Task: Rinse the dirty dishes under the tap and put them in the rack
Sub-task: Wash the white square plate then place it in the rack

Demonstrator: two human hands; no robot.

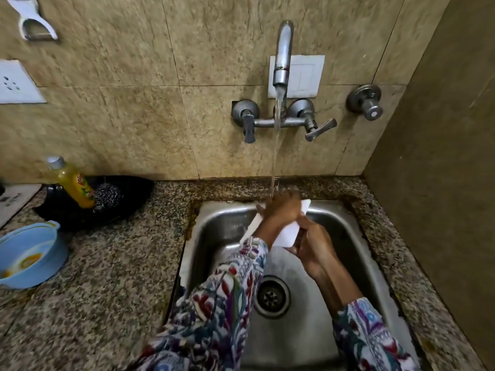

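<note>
Both hands on white dish [284, 234] under running tap [281, 62]: right fingers [300, 246] curled round its near edge, left fingers [281, 203] spread over top

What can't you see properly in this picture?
Head view:
- The white dish: both hands cover it, so its shape is unclear.
- The left hand: blurred.
- The rack: out of frame.
- The blue bowl: cut by the left edge.
- The yellow bottle label: too blurred to read.

I'm seeing soft, even indoor light, mild glare on the sink [345, 236], hands [284, 210] motion-blurred, and wide-angle bending at the edges.
</note>
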